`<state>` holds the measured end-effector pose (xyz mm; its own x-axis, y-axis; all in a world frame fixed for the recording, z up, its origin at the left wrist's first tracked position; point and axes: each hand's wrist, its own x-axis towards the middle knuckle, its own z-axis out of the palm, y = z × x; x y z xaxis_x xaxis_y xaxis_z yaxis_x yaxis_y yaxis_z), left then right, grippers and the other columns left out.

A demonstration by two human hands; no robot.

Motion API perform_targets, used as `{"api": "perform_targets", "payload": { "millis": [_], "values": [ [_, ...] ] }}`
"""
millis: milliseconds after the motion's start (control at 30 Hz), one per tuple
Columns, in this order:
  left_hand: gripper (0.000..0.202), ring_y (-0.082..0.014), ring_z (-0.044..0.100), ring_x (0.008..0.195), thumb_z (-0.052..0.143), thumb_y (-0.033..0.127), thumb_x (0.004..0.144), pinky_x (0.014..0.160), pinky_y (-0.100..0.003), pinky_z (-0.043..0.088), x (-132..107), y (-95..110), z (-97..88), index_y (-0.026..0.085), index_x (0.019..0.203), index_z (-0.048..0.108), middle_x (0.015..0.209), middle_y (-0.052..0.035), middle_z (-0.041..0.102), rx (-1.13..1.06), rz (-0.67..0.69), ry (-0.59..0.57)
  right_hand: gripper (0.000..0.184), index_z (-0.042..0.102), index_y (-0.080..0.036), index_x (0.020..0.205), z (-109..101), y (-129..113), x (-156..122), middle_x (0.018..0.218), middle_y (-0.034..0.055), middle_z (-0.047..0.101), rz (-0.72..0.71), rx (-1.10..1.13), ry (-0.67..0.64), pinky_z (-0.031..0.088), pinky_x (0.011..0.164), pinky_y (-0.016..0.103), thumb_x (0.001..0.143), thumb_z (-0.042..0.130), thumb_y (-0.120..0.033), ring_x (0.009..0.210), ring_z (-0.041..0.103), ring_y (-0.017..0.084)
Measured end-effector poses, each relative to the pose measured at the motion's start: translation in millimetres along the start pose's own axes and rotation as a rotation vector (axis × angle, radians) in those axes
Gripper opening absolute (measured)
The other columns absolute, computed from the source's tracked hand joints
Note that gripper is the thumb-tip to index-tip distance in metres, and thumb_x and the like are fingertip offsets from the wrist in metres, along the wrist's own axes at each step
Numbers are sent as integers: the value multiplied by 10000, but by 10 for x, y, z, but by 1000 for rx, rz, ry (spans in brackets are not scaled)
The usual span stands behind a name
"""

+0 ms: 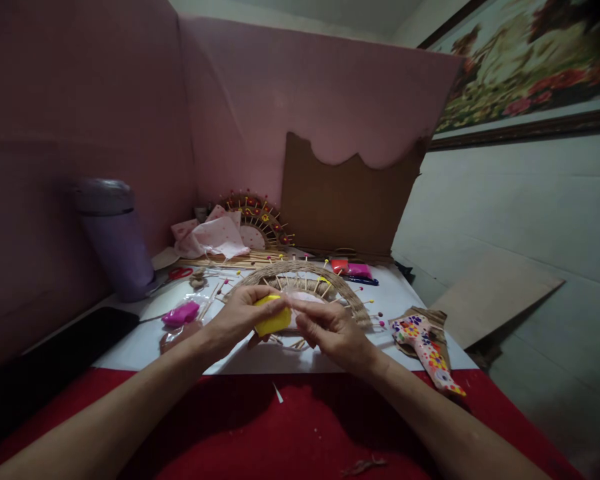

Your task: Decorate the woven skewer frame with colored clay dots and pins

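Observation:
In my left hand (247, 310) is a soft yellow packet (273, 319), which looks like modelling clay in a wrapper, pinched between thumb and fingers. My right hand (333, 327) is closed at the packet's right end, its fingertips together by the left thumb; what they pinch there is hidden or too small to make out. Just behind both hands lies a half-round frame (300, 268) wound with twine, with thin sticks radiating from it and small coloured balls on the tips. A whitish piece (305, 300) shows in its middle, partly covered by my fingers.
Left are a purple tumbler (117, 240), a black phone-like slab (80, 343), red-handled scissors (180, 273) and a magenta clay packet (181, 313). Red and pink packets (351, 269) lie behind. At right is a flower-painted figure (425, 347). A finished-looking fan (260, 217) and brown cardboard (347, 200) stand behind.

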<state>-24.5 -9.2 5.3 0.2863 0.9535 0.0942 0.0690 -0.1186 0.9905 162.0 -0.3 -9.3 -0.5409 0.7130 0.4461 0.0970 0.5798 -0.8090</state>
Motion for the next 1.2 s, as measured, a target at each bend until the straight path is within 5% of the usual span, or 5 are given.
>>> {"api": "perform_targets", "payload": {
  "millis": [167, 400, 567, 833, 1200],
  "values": [
    [367, -74, 463, 412, 651, 474, 712, 333, -154, 319, 26, -53, -10, 123, 812, 614, 560, 4, 557, 9, 0, 3, 382, 599, -159, 1181, 37, -36, -7, 559, -24, 524, 40, 27, -53, 383, 483, 235, 849, 523, -332, 477, 445, 90],
    [245, -69, 522, 531, 643, 381, 764, 480, -164, 398, 60, -60, -43, 144, 810, 602, 666, 8, 593, -159, 58, 15, 221, 518, -188, 997, -1, -62, 25, 618, -44, 537, 65, 351, 412, 340, 387, 182, 828, 536, -329, 434, 407, 69],
    [201, -91, 568, 583, 636, 355, 773, 541, -190, 428, 55, -46, -22, 170, 815, 572, 705, 6, 625, -210, 51, 50, 260, 531, -178, 848, 24, 43, 58, 543, -75, 366, 208, 313, 330, 228, 349, 172, 841, 503, -437, 410, 285, 60],
    [194, -112, 586, 619, 643, 346, 769, 562, -214, 445, 16, -41, 57, 172, 839, 594, 719, 5, 632, -211, 72, -17, 268, 532, -170, 649, 69, -34, 58, 588, -40, 446, 134, 124, 326, 316, 462, 200, 745, 624, -402, 525, 373, 85],
    [228, -100, 544, 593, 719, 325, 669, 571, -217, 429, 13, 11, 68, 120, 725, 637, 662, 0, 614, -142, 91, 103, 251, 550, -164, 675, 53, -6, 57, 592, -36, 474, 127, 119, 309, 291, 417, 183, 756, 621, -391, 490, 361, 69]
  ]
}}
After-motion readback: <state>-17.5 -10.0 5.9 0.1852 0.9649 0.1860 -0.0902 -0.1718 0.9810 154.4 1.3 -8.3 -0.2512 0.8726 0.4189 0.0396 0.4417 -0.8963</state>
